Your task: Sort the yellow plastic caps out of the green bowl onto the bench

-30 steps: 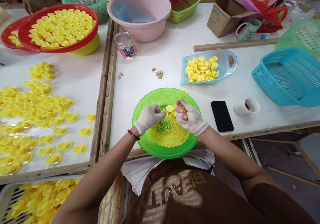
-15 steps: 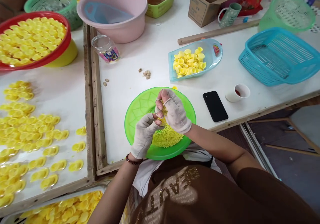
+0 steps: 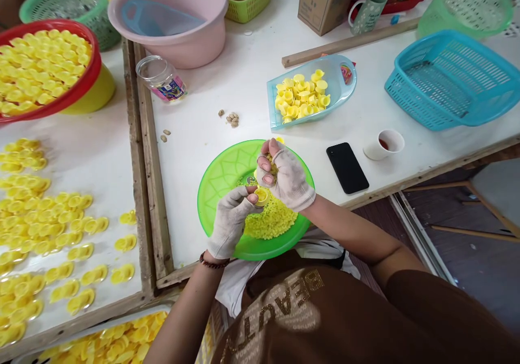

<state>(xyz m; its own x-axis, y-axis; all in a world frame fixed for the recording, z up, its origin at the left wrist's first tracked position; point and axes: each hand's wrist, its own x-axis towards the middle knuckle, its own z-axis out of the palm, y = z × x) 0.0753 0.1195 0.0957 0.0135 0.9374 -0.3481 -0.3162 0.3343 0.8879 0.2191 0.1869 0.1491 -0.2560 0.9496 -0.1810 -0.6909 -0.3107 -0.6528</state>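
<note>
Yellow cap [image 3: 261, 196] now in L hand's [image 3: 230, 222] narrow grip; R hand [image 3: 286, 177] holds granules [image 3: 270, 164].

From my station I count one green plate [image 3: 221, 182], one black phone [image 3: 347, 168], one teal basket [image 3: 430, 112], one cardboard box [image 3: 325, 7] (and one mug [image 3: 369, 5]).

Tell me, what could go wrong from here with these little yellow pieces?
The small yellow bits pinched in the right hand could slip and scatter. The left hand could fumble its yellow cap. The heap on the shallow green plate might spill if bumped, perhaps toward the white cup of dark liquid.
</note>
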